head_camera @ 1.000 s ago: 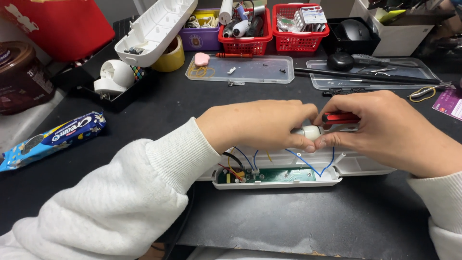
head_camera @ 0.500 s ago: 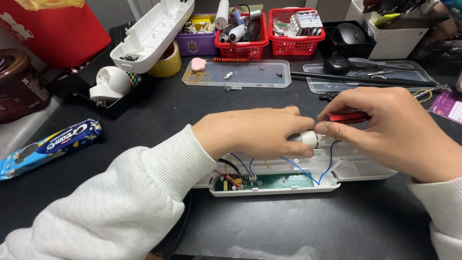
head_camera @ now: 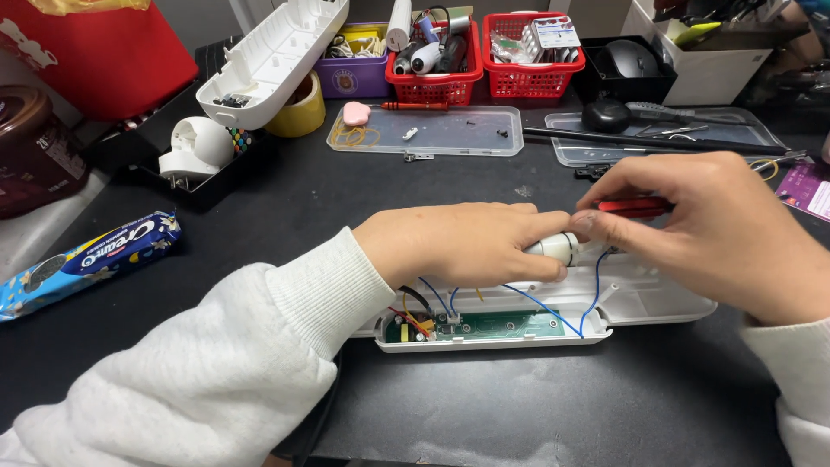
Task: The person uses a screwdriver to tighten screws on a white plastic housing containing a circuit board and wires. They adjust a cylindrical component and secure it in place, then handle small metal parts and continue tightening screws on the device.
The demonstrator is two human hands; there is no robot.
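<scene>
An open white plastic device shell [head_camera: 657, 304] lies on the black table, with a green circuit board [head_camera: 493, 326] and blue, red and black wires inside it. My left hand [head_camera: 458, 245] rests over the shell and pinches a small white cylindrical part [head_camera: 553, 249] joined to the blue wires. My right hand [head_camera: 718, 229] grips a red-handled screwdriver [head_camera: 631, 206], its fingertips meeting the white part. The screwdriver's tip is hidden behind my fingers.
A clear lid [head_camera: 432, 131] with small screws lies behind my hands. Another white shell half [head_camera: 268, 56] leans at the back left. Red baskets [head_camera: 437, 52] hold tools. A blue biscuit packet [head_camera: 86, 259] lies at the left. A black mouse [head_camera: 605, 112] sits at the back right.
Both hands have stayed over the shell on the white part. The view has shifted slightly, and my fingers have adjusted a little on the part.
</scene>
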